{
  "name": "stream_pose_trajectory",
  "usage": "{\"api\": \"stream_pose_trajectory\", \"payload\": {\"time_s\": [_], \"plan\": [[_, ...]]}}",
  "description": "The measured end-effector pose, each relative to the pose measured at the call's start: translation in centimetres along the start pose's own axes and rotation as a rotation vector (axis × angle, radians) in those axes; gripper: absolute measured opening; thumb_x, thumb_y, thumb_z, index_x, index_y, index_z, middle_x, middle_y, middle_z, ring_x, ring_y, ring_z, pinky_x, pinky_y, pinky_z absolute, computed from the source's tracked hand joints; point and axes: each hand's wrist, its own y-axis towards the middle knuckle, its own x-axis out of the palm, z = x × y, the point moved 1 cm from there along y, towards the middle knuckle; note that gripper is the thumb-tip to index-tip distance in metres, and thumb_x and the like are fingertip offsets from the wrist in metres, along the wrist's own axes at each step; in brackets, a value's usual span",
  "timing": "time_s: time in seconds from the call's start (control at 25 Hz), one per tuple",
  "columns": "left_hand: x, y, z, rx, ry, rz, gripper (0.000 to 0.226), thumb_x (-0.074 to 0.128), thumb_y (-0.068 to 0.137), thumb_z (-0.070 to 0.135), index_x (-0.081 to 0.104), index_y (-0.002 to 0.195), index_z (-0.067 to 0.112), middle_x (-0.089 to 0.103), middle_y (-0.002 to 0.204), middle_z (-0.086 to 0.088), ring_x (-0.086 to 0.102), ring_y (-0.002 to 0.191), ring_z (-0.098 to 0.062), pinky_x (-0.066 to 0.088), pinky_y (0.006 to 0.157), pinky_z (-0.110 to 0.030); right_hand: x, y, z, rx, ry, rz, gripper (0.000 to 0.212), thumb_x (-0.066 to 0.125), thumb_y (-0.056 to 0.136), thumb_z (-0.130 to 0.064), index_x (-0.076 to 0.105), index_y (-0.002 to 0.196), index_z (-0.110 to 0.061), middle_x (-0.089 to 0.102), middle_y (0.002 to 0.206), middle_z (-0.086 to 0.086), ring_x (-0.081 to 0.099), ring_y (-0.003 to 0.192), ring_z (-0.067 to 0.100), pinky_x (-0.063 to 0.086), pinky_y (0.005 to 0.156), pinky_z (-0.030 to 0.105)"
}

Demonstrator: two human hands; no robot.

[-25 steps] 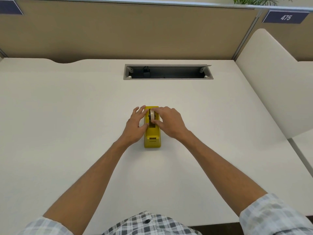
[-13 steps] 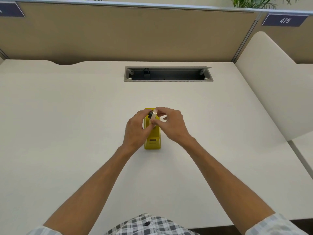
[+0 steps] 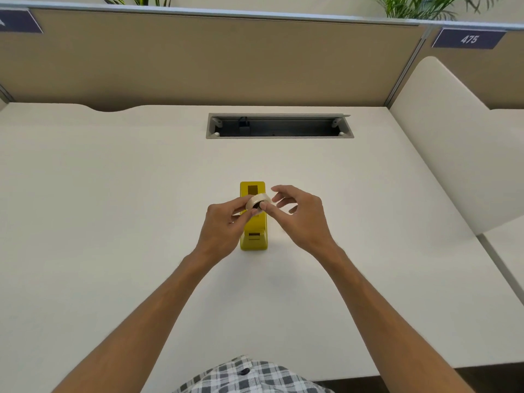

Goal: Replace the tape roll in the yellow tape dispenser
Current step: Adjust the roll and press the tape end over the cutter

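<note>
While the yellow tape dispenser [image 3: 253, 222] stands near the middle of the worktop [image 3: 113, 222], lengthwise toward the far edge, I see its well open and bare. My left hand [image 3: 224, 226] pinches the tape roll [image 3: 257, 201] just above the dispenser, thumb and fingers closed on its rim. My right hand [image 3: 302, 215] is beside it with fingers spread, one fingertip touching the dark core [image 3: 257, 205]. Toward the far edge sits an open cable tray [image 3: 279, 126].
</note>
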Motion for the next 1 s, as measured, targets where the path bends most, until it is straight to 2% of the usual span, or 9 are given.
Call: {"api": "stream_pose_trajectory", "payload": {"time_s": [0.12,0.2,0.28,0.4,0.52,0.72,0.88,1.0], "plan": [[-0.5,0.2,0.0,-0.051,-0.011,-0.099,0.029,0.064,0.090,0.013,0.068,0.118,0.020,0.073,0.105,0.012,0.068,0.101,-0.002,0.054,0.092,-0.028,-0.8,0.1,0.2,-0.037,0.014,-0.174,0.041,0.074,0.082,-0.036,0.065,0.121,-0.025,0.062,0.117,-0.013,0.063,0.087,0.002,0.051,0.070,0.022],[-0.7,0.3,0.2,-0.046,0.004,-0.163,0.031,0.062,0.091,0.009,0.066,0.121,0.017,0.073,0.109,0.004,0.068,0.102,-0.004,0.053,0.093,-0.027,-1.2,0.2,0.3,-0.028,0.055,-0.278,0.032,0.074,0.083,-0.031,0.070,0.114,-0.028,0.066,0.112,-0.013,0.064,0.081,0.003,0.052,0.069,0.022],[-0.9,0.4,0.5,-0.030,0.013,-0.201,0.031,0.060,0.092,0.008,0.067,0.120,0.019,0.073,0.108,0.004,0.068,0.102,-0.004,0.052,0.092,-0.023,-1.5,0.3,0.4,-0.023,0.072,-0.294,0.025,0.075,0.082,-0.030,0.072,0.107,-0.032,0.071,0.103,-0.014,0.065,0.080,0.004,0.052,0.069,0.019],[-1.0,0.4,0.8,-0.045,-0.008,-0.240,0.030,0.058,0.093,0.007,0.066,0.119,0.020,0.073,0.108,0.002,0.067,0.101,-0.004,0.051,0.090,-0.018,-1.7,0.2,0.6,-0.022,0.086,-0.255,0.019,0.078,0.079,-0.031,0.074,0.098,-0.030,0.073,0.096,-0.015,0.067,0.080,0.003,0.053,0.069,0.018],[-0.9,0.6,0.8,-0.084,-0.051,-0.246,0.030,0.056,0.094,0.007,0.065,0.121,0.016,0.072,0.112,-0.001,0.067,0.104,-0.008,0.051,0.092,-0.024,-1.6,0.0,0.7,-0.012,0.120,-0.211,0.018,0.078,0.079,-0.031,0.073,0.095,-0.027,0.073,0.094,-0.014,0.068,0.082,0.005,0.055,0.069,0.020],[-0.2,0.1,1.1,-0.114,-0.094,-0.085,0.043,0.067,0.085,0.007,0.060,0.124,0.023,0.064,0.120,0.019,0.061,0.114,0.000,0.053,0.090,-0.020,-0.9,-0.8,0.6,0.023,0.204,-0.019,0.012,0.081,0.074,-0.028,0.073,0.083,-0.030,0.072,0.082,-0.017,0.068,0.072,0.004,0.057,0.062,0.022],[1.3,-1.0,1.5,-0.052,-0.036,-0.015,0.050,0.080,0.075,0.025,0.058,0.115,0.046,0.065,0.103,0.031,0.064,0.100,0.006,0.053,0.080,-0.013,0.0,-1.5,0.6,0.043,0.221,0.069,0.015,0.082,0.072,-0.025,0.074,0.085,-0.024,0.074,0.082,-0.013,0.069,0.070,0.006,0.059,0.063,0.024],[2.1,-1.1,1.2,-0.040,-0.005,0.036,0.050,0.078,0.075,0.032,0.059,0.122,0.035,0.065,0.099,0.029,0.066,0.094,0.005,0.053,0.080,-0.013,0.6,-1.9,0.5,0.037,0.217,0.107,0.016,0.081,0.072,-0.024,0.073,0.085,-0.023,0.073,0.081,-0.014,0.069,0.069,0.006,0.057,0.060,0.021]]}}
